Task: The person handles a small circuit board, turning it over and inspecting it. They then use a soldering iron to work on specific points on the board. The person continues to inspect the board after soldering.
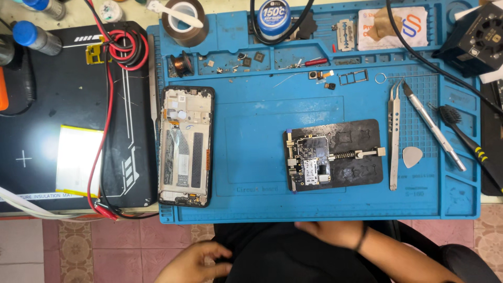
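My left hand [193,263] rests low at the bottom edge on dark clothing, fingers loosely apart, holding nothing. My right hand [329,233], a dark band at its wrist, lies blurred across my lap just below the front edge of the blue work mat [251,105]; nothing shows in it. Both hands are off the table. On the mat above my right hand, a phone circuit board [309,162] is clamped in a black holder [359,170]. An opened phone [186,147] with its back removed lies at the mat's left side.
Tweezers [394,141], a white pick [412,156], a metal pen tool [432,126] and a brush [466,136] lie at the right. A tape roll [184,21] and small parts sit along the back. A black pad [42,105] at left carries red and black leads [123,47].
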